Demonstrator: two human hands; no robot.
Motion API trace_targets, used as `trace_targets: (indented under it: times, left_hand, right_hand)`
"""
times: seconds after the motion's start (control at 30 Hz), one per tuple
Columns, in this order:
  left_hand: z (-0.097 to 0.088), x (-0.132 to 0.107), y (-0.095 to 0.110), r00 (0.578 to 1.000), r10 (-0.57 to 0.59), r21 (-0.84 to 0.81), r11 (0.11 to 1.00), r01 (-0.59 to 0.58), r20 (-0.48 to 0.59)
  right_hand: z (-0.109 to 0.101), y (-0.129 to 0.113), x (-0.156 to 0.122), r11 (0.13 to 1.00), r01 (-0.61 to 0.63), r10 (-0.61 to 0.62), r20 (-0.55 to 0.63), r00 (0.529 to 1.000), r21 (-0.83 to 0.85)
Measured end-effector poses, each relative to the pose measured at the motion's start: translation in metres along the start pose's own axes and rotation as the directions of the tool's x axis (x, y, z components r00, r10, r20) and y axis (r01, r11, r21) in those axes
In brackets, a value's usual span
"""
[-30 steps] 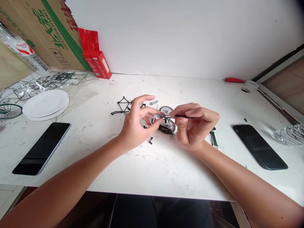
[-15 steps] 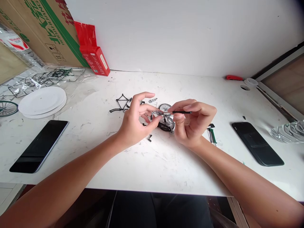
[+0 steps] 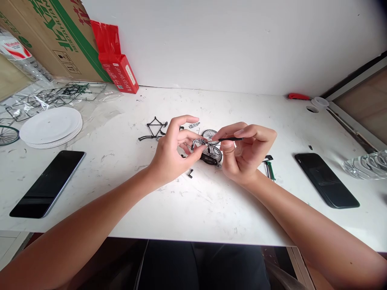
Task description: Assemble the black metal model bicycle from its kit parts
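Over the middle of the white table [image 3: 196,205], my left hand [image 3: 172,151] pinches a small silver metal part [image 3: 199,142] between thumb and fingers. My right hand [image 3: 244,151] is closed on a thin black screwdriver [image 3: 231,139], whose tip points left at that part. Just behind the hands lie two small spoked wheels [image 3: 211,152] of a model bicycle. A black model bicycle frame [image 3: 154,131] lies flat to the left of my left hand. Tiny black pieces [image 3: 190,174] rest on the table below the hands.
A black phone [image 3: 46,183] lies at the left, another phone [image 3: 326,179] at the right. White paper plates [image 3: 51,127], plastic part sprues [image 3: 60,94], a red box [image 3: 117,70] and a cardboard carton [image 3: 57,36] stand at the back left. Green tools [image 3: 270,169] and a glass dish [image 3: 367,165] are at the right.
Both hands have kept their grips and stayed together over the wheels. The view has drifted slightly, so everything sits a little higher and further left in the picture.
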State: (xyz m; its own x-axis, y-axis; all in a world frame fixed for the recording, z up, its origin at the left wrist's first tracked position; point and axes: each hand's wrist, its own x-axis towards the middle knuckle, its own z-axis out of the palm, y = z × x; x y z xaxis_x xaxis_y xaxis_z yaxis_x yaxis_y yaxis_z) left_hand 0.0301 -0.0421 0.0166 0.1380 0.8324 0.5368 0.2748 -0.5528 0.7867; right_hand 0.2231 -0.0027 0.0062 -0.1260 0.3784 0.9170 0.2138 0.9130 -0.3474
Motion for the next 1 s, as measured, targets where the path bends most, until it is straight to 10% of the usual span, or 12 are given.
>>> trace_targets:
  times: [1.0]
  left_hand:
    - [-0.0010,0.0021,-0.0065,1.000,-0.003,0.022,1.000,0.003,-0.011]
  right_hand:
    - [0.0007,0.0033,-0.0010,0.998,0.036,-0.039,0.055,0.998,0.050]
